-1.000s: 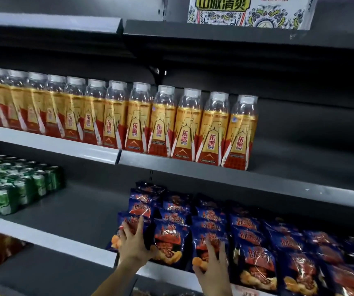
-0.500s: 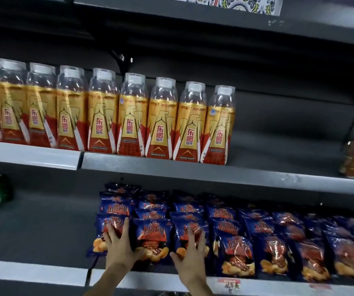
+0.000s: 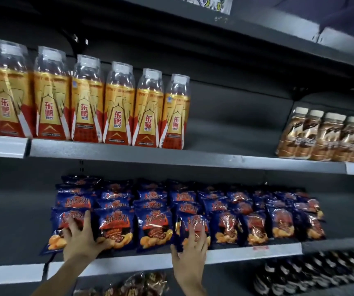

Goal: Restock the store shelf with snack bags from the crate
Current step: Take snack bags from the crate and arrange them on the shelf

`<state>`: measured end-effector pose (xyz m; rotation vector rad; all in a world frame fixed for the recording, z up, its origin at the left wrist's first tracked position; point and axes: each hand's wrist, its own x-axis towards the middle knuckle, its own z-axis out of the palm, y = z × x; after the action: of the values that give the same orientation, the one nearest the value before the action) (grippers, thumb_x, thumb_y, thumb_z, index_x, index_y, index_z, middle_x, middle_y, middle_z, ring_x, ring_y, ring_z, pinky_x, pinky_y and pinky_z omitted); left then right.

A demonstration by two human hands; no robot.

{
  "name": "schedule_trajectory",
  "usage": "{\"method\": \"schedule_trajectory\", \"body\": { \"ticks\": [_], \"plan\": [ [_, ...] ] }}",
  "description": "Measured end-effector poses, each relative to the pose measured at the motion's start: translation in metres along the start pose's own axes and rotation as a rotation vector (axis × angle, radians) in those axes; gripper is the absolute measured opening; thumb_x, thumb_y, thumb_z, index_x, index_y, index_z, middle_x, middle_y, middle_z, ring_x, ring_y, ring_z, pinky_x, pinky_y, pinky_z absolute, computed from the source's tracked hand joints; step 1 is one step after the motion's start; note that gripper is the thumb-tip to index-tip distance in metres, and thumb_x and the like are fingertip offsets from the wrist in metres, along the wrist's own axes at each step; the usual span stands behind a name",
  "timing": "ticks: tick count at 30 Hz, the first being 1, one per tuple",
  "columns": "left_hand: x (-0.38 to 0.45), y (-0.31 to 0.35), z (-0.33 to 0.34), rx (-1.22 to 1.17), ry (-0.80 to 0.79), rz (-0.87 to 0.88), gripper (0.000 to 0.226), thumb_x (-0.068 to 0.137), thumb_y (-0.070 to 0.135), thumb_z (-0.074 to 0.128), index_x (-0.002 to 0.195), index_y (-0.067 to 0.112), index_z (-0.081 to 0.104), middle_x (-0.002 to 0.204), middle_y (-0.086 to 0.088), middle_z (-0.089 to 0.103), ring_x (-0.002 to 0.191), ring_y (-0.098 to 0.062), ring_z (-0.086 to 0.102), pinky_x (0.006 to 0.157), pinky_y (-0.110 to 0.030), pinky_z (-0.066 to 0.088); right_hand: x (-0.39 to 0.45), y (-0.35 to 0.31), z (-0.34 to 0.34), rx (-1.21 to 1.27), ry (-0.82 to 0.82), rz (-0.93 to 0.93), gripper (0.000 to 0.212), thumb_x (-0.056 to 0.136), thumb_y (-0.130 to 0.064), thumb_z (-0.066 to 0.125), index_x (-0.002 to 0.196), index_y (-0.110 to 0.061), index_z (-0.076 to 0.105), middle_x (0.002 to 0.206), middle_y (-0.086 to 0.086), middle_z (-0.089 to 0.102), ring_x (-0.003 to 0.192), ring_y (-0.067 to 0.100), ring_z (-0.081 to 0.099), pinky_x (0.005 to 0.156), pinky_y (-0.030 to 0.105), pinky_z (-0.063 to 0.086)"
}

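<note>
Several rows of dark blue snack bags [image 3: 154, 229] with red and orange print stand on the middle shelf [image 3: 246, 253]. My left hand [image 3: 82, 240] lies flat, fingers spread, against the leftmost front bag [image 3: 65, 218], with the thumb touching the bag to its right. My right hand [image 3: 190, 251] presses with spread fingers on the fourth front bag [image 3: 193, 223]. Neither hand encloses a bag. The crate is out of view.
Yellow and red drink bottles [image 3: 116, 107] line the upper shelf, with brown bottles [image 3: 325, 137] at the right. The shelf floor left of the bags [image 3: 18, 221] is bare. Brown packets [image 3: 133, 285] and dark bottles [image 3: 313, 274] sit on the shelf below.
The view has swung right and closer. My right hand has moved from the third front bag to the fourth. My left hand stays on the leftmost bag.
</note>
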<state>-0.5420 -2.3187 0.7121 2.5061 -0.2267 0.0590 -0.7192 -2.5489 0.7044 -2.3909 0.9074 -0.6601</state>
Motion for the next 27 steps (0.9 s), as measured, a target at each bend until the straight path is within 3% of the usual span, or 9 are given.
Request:
{"method": "schedule_trajectory", "body": {
  "ticks": [2, 7, 13, 21, 27],
  "plan": [
    [-0.003, 0.002, 0.0, 0.031, -0.003, -0.006, 0.126, 0.065, 0.062, 0.077, 0.153, 0.033, -0.009, 0.158, -0.015, -0.021, 0.145, -0.047, -0.002, 0.108, -0.059, 0.036, 0.005, 0.016, -0.007, 0.032, -0.029, 0.046, 0.095, 0.088, -0.056, 0.061, 0.156, -0.035, -0.003, 0.161, -0.004, -0.021, 0.151, 0.028, -0.008, 0.119, 0.044, 0.021],
    [-0.01, 0.017, 0.001, 0.063, 0.018, -0.006, 0.124, 0.066, 0.061, 0.078, 0.153, 0.032, -0.005, 0.159, -0.016, -0.015, 0.145, -0.046, -0.005, 0.109, -0.062, 0.032, 0.018, 0.038, -0.026, 0.048, -0.041, 0.057, 0.094, 0.086, -0.062, 0.06, 0.156, -0.03, 0.006, 0.164, 0.0, -0.011, 0.151, 0.027, -0.007, 0.116, 0.042, 0.027],
    [-0.032, 0.064, 0.022, 0.11, 0.069, 0.101, 0.111, 0.074, 0.065, 0.069, 0.154, 0.035, -0.003, 0.161, -0.013, -0.015, 0.147, -0.042, -0.006, 0.112, -0.066, 0.021, 0.039, 0.063, -0.052, 0.074, -0.071, 0.085, 0.095, 0.085, -0.063, 0.06, 0.157, -0.028, 0.007, 0.163, -0.003, -0.013, 0.151, 0.028, -0.006, 0.117, 0.043, 0.028],
    [-0.071, 0.148, 0.059, 0.177, 0.068, 0.273, 0.102, 0.083, 0.058, 0.065, 0.154, 0.036, -0.005, 0.161, -0.011, -0.013, 0.148, -0.036, -0.01, 0.118, -0.057, 0.015, 0.067, 0.101, -0.087, 0.079, -0.084, 0.05, 0.092, 0.087, -0.061, 0.06, 0.156, -0.026, 0.01, 0.164, 0.002, -0.008, 0.151, 0.03, -0.002, 0.117, 0.045, 0.025],
    [-0.095, 0.194, 0.087, 0.207, 0.004, 0.398, 0.095, 0.085, 0.057, 0.061, 0.154, 0.036, -0.001, 0.163, -0.008, -0.002, 0.15, -0.032, -0.002, 0.119, -0.049, 0.021, 0.093, 0.126, -0.122, 0.067, -0.099, 0.044, 0.096, 0.083, -0.065, 0.061, 0.156, -0.027, 0.011, 0.164, 0.006, -0.003, 0.15, 0.034, 0.003, 0.118, 0.051, 0.024]
  ]
}}
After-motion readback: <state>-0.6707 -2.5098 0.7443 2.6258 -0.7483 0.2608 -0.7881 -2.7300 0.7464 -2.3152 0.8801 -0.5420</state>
